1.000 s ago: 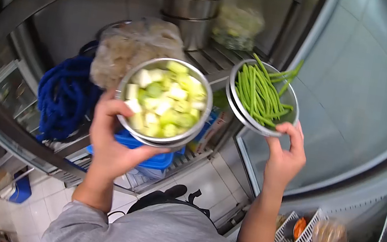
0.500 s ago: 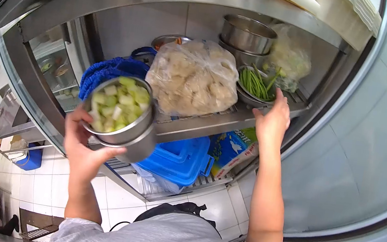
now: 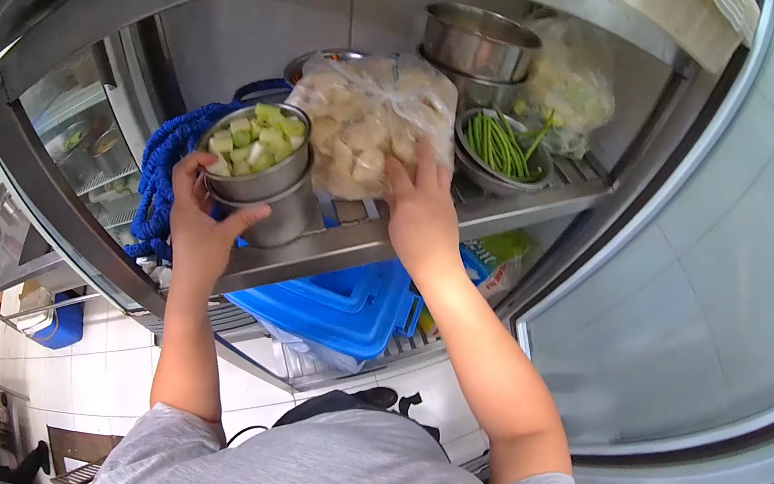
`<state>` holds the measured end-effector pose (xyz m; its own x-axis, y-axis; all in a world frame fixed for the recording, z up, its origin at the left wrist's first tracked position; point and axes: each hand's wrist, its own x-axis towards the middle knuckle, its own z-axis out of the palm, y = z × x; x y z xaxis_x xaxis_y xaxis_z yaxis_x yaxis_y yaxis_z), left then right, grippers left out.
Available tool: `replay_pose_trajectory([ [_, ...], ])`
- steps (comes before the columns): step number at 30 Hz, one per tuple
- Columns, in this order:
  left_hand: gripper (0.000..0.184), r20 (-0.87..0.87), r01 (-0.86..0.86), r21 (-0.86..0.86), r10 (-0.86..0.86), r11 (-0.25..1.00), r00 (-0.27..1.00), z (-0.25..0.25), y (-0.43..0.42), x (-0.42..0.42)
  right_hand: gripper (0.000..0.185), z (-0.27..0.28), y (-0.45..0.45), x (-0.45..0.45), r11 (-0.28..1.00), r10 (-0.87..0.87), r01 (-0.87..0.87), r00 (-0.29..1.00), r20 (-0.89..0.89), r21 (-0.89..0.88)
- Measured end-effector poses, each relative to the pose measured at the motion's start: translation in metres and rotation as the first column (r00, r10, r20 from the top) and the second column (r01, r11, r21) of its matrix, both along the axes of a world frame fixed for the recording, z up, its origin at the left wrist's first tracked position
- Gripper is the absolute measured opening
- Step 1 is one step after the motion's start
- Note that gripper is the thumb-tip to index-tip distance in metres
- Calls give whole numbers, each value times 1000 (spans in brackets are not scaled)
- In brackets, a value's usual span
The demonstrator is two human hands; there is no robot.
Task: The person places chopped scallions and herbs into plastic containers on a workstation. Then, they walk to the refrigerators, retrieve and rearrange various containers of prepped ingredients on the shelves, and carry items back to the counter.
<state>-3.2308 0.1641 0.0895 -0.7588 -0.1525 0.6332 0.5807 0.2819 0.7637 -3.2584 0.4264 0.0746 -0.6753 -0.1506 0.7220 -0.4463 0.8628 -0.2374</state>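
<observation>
My left hand (image 3: 205, 228) is wrapped round the side of a stacked metal container (image 3: 275, 214) at the left of the steel shelf (image 3: 347, 241). Chopped pale green vegetable pieces (image 3: 259, 141) fill its top. Fingers spread, my right hand (image 3: 421, 209) touches the front of a clear plastic bag (image 3: 376, 119) of beige lumps. To the right of the bag, green beans (image 3: 498, 145) lie in a metal bowl (image 3: 503, 181) on the shelf, with no hand on it.
Behind the beans stand stacked metal pots (image 3: 479, 44) and a bag of pale green vegetables (image 3: 568, 88). Blue netting (image 3: 165, 171) hangs at the left. A blue-lidded box (image 3: 336, 305) sits below. The glass door (image 3: 673, 287) is at the right.
The bean bowl moved from my right hand onto the shelf, and that hand shifted left to the bag. My left hand brought the vegetable container from in front of the shelf onto it.
</observation>
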Motion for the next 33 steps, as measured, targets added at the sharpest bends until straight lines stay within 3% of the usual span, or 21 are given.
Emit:
replay_pose_trajectory([
  [3, 103, 10, 27, -45, -27, 999, 1000, 13, 4, 9, 43, 2, 1, 6, 1000, -14, 14, 1000, 22, 0],
  [4, 110, 37, -10, -143, 15, 990, 999, 22, 6, 26, 47, 4, 0, 18, 992, 4, -6, 1000, -11, -123],
  [6, 106, -281, -320, -442, 209, 838, 937, 39, -11, 61, 50, 13, 2, 48, 995, 42, -46, 998, -53, -90],
  [8, 65, -583, -199, 174, 263, 964, 769, 49, -43, 76, 53, 13, 5, 61, 994, 88, -92, 992, -87, -50],
  [9, 43, -671, -155, 258, 292, 954, 681, 63, -85, 95, 52, 9, 6, 65, 989, 129, -136, 985, -117, -52],
  [10, 35, -752, -320, 375, 487, 870, 444, 71, -112, 98, 51, 6, 5, 69, 982, 173, -182, 974, -143, -53],
  [12, 36, -529, -400, 361, 538, 842, 656, 74, -169, 84, 51, 6, -2, 77, 971, 218, -227, 969, -115, -72],
  [13, 37, -384, -377, 179, 417, 909, 824, 65, -198, 67, 50, 9, -7, 80, 967, 228, -237, 968, -100, -94],
  [14, 44, -64, -335, 120, 343, 935, 937, 46, -221, 47, 49, 11, -13, 83, 956, 270, -281, 955, -125, -79],
  [15, 49, 11, -134, -68, 135, 989, 991, 51, -205, 25, 49, 12, -20, 86, 953, 281, -293, 950, -133, -80],
  [16, 60, 155, 51, -252, -12, 966, 988, 34, -213, -5, 49, 12, -28, 89, 939, 328, -338, 936, -124, -64],
  [17, 68, 271, 316, -140, -270, 939, 924, 29, -207, -22, 50, 11, -35, 93, 925, 371, -378, 922, -111, -46],
  [19, 94, 515, 522, -349, -306, 778, 800, 31, -188, -41, 49, 10, -46, 99, 923, 380, -384, 920, -93, -24],
  [20, 94, 511, 524, -344, -313, 779, 800, 28, -174, -41, 49, 10, -50, 101, 920, 388, -391, 918, -81, -31],
  [22, 98, 456, 404, -651, -95, 643, 885, 26, -153, -41, 47, 9, -59, 101, 921, 381, -385, 922, -67, -57],
  [23, 98, 462, 414, -647, -103, 641, 881, 24, -154, -47, 47, 8, -65, 100, 924, 374, -377, 926, -61, -58],
  [25, 88, 369, 277, -771, 48, 574, 928, 22, -160, -59, 47, 8, -78, 97, 929, 357, -361, 932, -67, -79],
  [26, 68, 233, 160, -801, 55, 578, 971, 25, -162, -59, 45, 11, -89, 95, 927, 356, -365, 929, -106, -91],
  [30, 44, -9, -105, -738, 146, 667, 989, 12, -186, -95, 39, 13, -141, 84, 903, 370, -399, 910, -187, -158],
  [31, 44, -19, -107, -741, 139, 663, 990, 12, -200, -100, 36, 16, -156, 83, 905, 386, -417, 889, -247, -85],
  [33, 37, 232, 78, -418, 23, 905, 973, 21, -225, -100, 34, 20, -178, 77, 910, 392, -415, 862, -322, -6],
])
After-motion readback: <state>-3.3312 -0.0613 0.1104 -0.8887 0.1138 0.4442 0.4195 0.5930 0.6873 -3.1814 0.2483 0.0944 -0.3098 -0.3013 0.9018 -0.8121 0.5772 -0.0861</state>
